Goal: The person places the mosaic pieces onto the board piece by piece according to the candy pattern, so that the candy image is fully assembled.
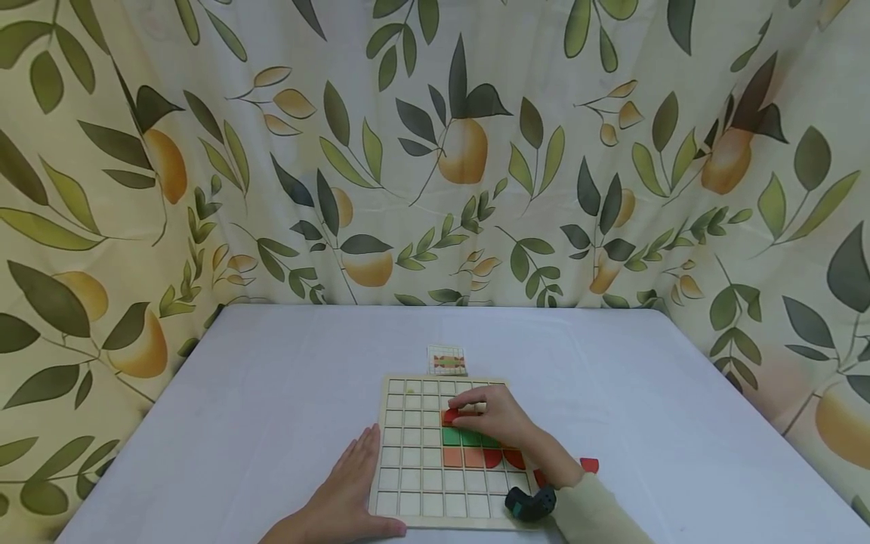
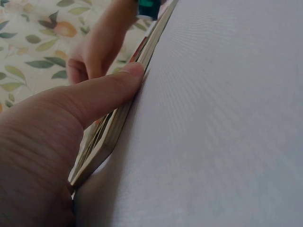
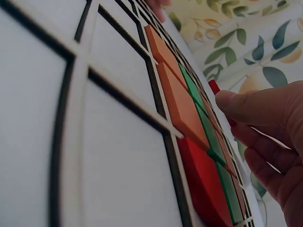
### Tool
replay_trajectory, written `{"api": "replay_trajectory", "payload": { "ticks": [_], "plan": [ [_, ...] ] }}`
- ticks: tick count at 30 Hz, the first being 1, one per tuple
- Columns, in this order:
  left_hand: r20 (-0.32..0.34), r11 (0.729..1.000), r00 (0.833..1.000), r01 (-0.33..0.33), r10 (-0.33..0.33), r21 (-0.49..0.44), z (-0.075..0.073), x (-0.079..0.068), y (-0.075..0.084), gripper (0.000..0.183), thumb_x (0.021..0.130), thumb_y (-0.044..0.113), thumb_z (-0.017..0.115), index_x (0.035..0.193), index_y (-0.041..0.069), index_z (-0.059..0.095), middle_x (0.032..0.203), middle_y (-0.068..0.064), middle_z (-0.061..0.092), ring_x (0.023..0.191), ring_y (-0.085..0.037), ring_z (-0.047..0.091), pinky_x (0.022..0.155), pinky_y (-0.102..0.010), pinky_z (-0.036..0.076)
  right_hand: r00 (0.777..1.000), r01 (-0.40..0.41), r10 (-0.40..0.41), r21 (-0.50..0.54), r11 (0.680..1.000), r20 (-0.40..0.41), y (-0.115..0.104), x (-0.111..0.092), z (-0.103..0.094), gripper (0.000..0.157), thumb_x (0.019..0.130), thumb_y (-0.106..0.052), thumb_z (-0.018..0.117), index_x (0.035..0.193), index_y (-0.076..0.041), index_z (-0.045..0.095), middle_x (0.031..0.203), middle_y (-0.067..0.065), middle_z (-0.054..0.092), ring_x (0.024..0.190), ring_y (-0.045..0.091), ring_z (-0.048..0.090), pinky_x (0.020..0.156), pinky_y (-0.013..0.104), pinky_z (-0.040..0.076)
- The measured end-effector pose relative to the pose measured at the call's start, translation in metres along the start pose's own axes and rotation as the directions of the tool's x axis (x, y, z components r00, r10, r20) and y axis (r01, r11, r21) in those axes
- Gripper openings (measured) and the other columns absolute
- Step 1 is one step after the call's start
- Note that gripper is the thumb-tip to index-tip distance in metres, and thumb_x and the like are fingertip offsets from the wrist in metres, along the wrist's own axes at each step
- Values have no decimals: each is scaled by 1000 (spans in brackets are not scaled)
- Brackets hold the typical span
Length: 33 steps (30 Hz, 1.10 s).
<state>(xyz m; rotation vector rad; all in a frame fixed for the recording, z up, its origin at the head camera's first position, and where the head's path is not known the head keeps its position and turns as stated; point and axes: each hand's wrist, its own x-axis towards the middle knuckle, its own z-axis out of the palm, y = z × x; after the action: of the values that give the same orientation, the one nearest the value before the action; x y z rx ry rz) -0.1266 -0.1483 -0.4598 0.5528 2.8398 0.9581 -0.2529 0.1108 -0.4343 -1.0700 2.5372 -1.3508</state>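
Note:
A wooden grid board (image 1: 408, 521) lies on the table. My right hand (image 1: 499, 419) is above its middle, pinching a small red tile (image 3: 214, 86) between thumb and fingers. Below that hand, several green tiles (image 1: 451, 436) form a row, partly hidden by the fingers. The row nearer me holds orange tiles (image 1: 451, 456) and red tiles (image 1: 492, 458) with a rounded edge. Along the board's left side rests my left hand (image 1: 343, 487), fingers straight; in the left wrist view its thumb (image 2: 106, 92) presses on the board's front edge.
Behind the board is a small pattern card (image 1: 446, 361). Loose red pieces (image 1: 589, 465) lie right of the board, partly covered by the right forearm. A black device (image 1: 530, 504) sits at the right wrist. A leaf-and-fruit curtain (image 1: 435, 151) hangs behind the white table (image 1: 272, 363).

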Motion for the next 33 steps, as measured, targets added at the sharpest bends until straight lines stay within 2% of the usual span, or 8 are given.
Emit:
{"api": "replay_trajectory", "payload": {
  "ticks": [8,16,23,28,33],
  "plan": [
    [-7,1000,1000,-25,25,-14,0,0,0,129,63,73,63,145,-5,2,152,-17,5,138,-28,1,107,-49,5,1000,3,-2,-22,1000,26,-6,8,9,22,79,-11,73,99,-3,71,97,3,68,96,19,61,79,29,50],
    [-13,999,999,-30,30,-15,-1,-2,1,128,63,73,63,144,-5,2,152,-17,6,138,-28,1,107,-46,4,999,-20,19,27,999,40,-8,13,16,21,77,2,71,98,6,69,97,15,67,95,32,61,79,42,50],
    [-3,1000,1000,-17,17,-13,-2,-1,0,128,63,73,63,145,-5,2,152,-17,5,138,-28,0,107,-47,4,997,-64,64,0,998,36,-9,17,21,21,79,-10,73,98,-4,71,95,4,68,92,19,63,75,31,52],
    [-1,1000,1000,-15,15,-15,-2,-1,0,129,63,74,63,145,-5,2,152,-17,5,138,-28,0,107,-48,5,998,-60,60,-11,998,21,-7,17,22,21,79,-13,74,98,-5,72,94,2,69,89,18,63,74,32,52],
    [-4,1000,1000,-19,19,-8,-1,-1,0,130,62,74,62,145,-5,1,152,-16,5,138,-28,1,107,-46,4,997,-78,78,2,997,11,-7,17,23,21,78,-13,74,97,-5,72,93,2,69,87,15,64,72,26,51]
  ]
}}
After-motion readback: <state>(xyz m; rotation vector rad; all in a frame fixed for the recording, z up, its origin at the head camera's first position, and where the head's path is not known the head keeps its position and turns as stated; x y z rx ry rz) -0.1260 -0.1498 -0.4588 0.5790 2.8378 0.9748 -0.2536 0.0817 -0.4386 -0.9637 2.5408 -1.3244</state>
